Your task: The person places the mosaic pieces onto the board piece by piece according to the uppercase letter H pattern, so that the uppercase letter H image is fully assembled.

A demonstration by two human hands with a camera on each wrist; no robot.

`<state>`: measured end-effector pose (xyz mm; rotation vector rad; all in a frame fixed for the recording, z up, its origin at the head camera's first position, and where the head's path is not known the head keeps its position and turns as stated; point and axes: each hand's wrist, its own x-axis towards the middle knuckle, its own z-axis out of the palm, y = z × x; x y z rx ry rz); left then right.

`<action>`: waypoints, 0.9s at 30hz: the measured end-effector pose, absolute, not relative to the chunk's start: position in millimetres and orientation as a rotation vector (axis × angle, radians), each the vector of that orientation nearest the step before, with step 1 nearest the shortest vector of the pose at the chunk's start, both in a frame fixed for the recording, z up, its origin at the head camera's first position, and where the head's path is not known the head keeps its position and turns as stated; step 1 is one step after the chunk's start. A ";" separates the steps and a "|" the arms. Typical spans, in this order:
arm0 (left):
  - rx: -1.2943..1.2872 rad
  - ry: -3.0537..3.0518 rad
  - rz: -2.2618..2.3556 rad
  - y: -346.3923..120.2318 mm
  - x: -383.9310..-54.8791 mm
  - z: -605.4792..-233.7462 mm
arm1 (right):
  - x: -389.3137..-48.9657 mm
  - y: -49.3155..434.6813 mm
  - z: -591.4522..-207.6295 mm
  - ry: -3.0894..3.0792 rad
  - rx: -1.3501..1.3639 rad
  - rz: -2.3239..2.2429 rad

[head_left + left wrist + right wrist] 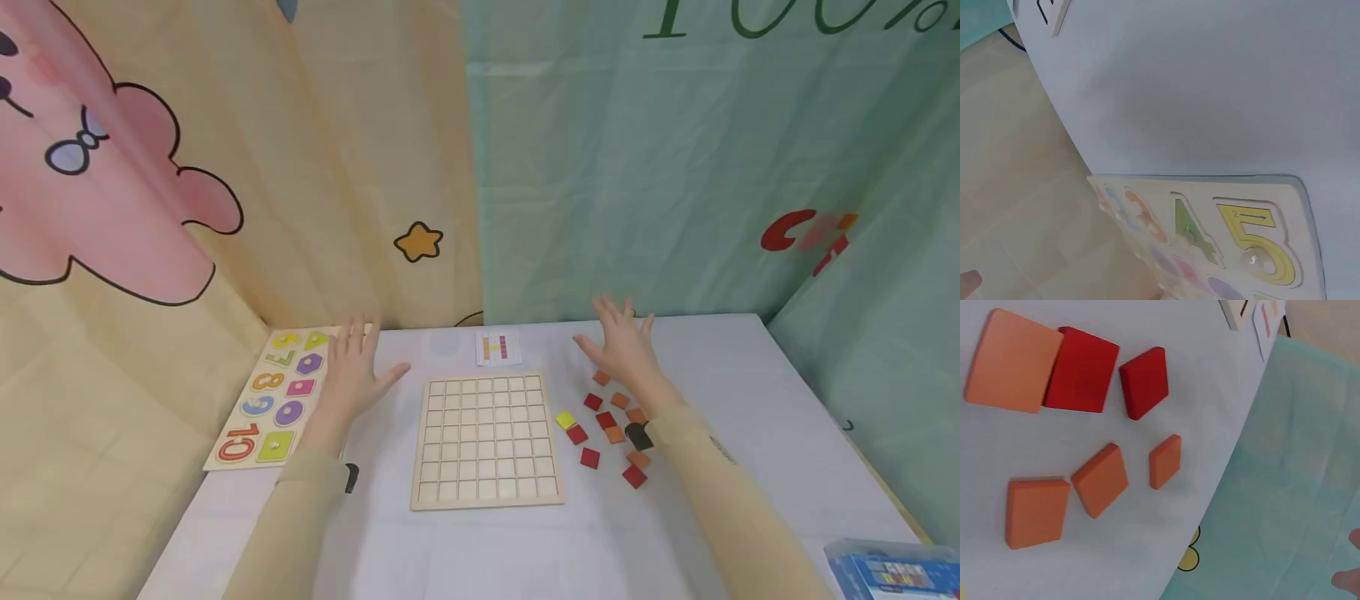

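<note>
My left hand [351, 379] is spread with straight fingers, overlapping the right side of a wooden number puzzle board [240, 408] in the head view. Over the far right of the table, my right hand [624, 350] has its fingers fanned out and holds nothing. Below and around that wrist lie red square tiles [590, 458], orange square tiles [615, 435] and one yellow tile [566, 420]. Between the two arms sits a wooden grid board [487, 442] with bare squares. The right wrist view shows red tiles [1082, 370] and orange tiles [1038, 512] flat on the table.
A small pattern card [498, 349] lies beyond the grid board, near the table's back edge. Curtains [360, 167] hang behind and beside the white table [465, 558]. At the front right corner is a blue box [896, 571].
</note>
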<state>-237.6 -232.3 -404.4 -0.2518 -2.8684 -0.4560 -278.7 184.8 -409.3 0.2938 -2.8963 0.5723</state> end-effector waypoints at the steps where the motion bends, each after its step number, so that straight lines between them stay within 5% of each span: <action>1: -0.262 -2.869 -0.455 -232.9 -235.9 -407.7 | -276.9 185.0 -411.9 -2.888 0.309 0.599; 27: -0.362 -3.251 -0.684 -221.0 -182.8 -469.5 | -270.1 210.4 -475.8 -3.008 -0.129 1.356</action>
